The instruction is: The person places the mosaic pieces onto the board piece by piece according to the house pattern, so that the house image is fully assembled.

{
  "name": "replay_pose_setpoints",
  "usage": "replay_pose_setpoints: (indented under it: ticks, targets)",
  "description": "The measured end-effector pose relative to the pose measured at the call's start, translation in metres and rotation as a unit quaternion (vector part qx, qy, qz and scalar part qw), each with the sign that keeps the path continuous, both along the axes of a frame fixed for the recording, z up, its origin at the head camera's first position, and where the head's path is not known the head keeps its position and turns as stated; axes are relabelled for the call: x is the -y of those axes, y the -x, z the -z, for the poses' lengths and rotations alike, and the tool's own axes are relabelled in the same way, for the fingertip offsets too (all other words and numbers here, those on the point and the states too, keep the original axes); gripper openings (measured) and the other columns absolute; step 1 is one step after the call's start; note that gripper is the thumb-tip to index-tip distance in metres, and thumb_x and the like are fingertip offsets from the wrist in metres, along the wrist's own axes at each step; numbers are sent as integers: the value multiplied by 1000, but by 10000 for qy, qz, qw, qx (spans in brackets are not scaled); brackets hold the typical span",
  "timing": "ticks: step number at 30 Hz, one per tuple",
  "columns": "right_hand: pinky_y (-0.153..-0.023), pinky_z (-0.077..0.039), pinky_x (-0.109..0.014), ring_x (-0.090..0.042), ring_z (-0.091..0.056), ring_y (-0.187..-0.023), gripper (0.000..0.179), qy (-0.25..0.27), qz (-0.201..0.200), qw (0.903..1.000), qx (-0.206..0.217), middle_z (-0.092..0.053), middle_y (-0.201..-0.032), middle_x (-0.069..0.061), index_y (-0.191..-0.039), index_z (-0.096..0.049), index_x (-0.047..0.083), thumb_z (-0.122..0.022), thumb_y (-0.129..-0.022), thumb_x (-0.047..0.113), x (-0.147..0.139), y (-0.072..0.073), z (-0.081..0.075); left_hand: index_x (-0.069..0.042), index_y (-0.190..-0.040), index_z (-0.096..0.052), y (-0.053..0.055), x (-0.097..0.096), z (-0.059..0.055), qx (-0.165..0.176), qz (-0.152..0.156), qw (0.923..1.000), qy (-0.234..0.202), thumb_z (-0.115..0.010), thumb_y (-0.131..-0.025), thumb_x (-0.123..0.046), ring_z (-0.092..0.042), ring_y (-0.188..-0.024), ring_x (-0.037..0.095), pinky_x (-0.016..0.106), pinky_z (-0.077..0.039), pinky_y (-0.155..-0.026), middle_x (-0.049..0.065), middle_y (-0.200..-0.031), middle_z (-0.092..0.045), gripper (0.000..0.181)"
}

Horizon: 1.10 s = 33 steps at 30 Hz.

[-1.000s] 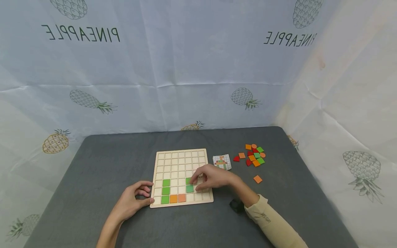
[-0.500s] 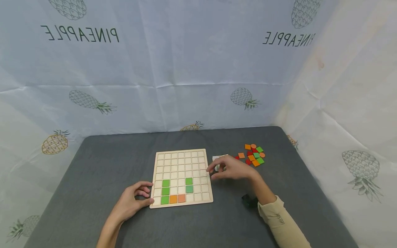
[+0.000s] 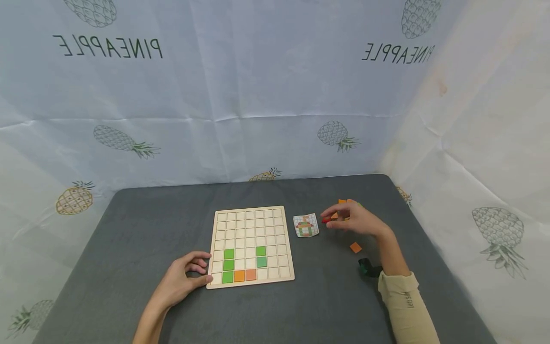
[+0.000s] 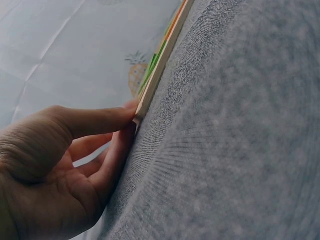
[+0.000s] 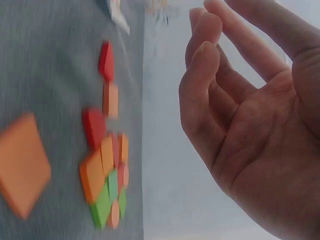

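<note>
My left hand (image 3: pixel 182 277) holds the near left corner of a wooden grid board (image 3: pixel 249 224). In the left wrist view, thumb and fingers pinch that corner. Green square tiles (image 3: pixel 228 265) fill part of a left column, with an orange tile (image 3: pixel 239 276) and a salmon tile (image 3: pixel 251 274) along the bottom row. Two more green tiles (image 3: pixel 261 251) sit further right in the grid. My right hand (image 3: pixel 361 220) hovers over the loose tiles with relaxed, bent fingers and nothing between them, its fingertips near a red tile (image 3: pixel 326 220). It hides most of the pile in the head view.
A small printed pattern card (image 3: pixel 306 225) lies right of the board. One orange tile (image 3: pixel 355 247) lies apart, nearer me than the pile. The right wrist view shows red, orange and green tiles (image 5: pixel 101 207) bunched together. A fabric backdrop (image 3: pixel 240 95) rises behind the dark table (image 3: pixel 172 205).
My right hand has left the board, passed over the card and reached the loose tiles at the right. The left hand stays at the board's corner.
</note>
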State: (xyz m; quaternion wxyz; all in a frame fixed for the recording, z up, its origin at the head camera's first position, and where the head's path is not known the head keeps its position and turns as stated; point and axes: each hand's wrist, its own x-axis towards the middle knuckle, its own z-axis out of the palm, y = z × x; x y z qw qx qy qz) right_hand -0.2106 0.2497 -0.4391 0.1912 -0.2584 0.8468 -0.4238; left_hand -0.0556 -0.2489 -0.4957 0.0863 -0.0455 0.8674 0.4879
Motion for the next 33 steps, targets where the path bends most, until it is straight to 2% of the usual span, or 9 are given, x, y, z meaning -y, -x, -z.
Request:
replay_pose_setpoints:
  ticks: [3,10,13,18,28,33]
  targets:
    - [-72,-63,-39,-34,-75,-91,40,-88,257,9996,-93,-75,-128,-23,-135,-73,3,-80,-100,21,-15,2,1,-4,-134,-70,1,0,0,-30,10,10000,-3,-95,-81,-6,-68,-88,7,22,-56,-81,11,-110,-70,59]
    - [-79,-64,-38,-32,-80,-101,37,-232,862,9959,-141,-66,-147,-26,-136,-73,3,-76,-103,20,-53,3,5,-4,-134,-70,2,2,1,-71,63,10000,15,-95,-81,-8,-68,-88,7,22,-56,-82,11,-110,-70,59]
    - [-80,-65,-38,-30,-80,-99,36,-245,979,9947,-187,-65,-145,-29,-136,-71,0,-73,-105,18,-66,2,7,-4,-134,-70,2,2,0,-96,57,9999,29,-95,-81,-7,-68,-88,6,22,-56,-82,11,-110,-70,59]
    - [-76,-64,-32,-22,-79,-94,37,-435,1163,9921,-158,-70,-136,-29,-136,-71,-2,-72,-105,19,-82,5,17,-4,-134,-70,2,1,0,-82,23,10000,30,-95,-81,-7,-68,-88,7,22,-56,-81,11,-110,-70,59]
    - [-72,-59,-28,-10,-67,-79,41,-745,1400,9873,47,-62,-146,-34,-138,-71,-1,-76,-102,17,-95,8,36,-4,-135,-69,1,2,2,-46,43,10000,-24,-95,-82,-8,-68,-89,7,22,-56,-81,11,-111,-70,59]
    - [-70,-58,-27,-8,-64,-77,42,-788,1472,9859,53,-64,-144,-34,-137,-71,-2,-79,-100,17,-95,9,42,-4,-135,-69,0,2,2,1,39,10000,-26,-95,-82,-8,-68,-89,8,22,-56,-81,11,-111,-70,59]
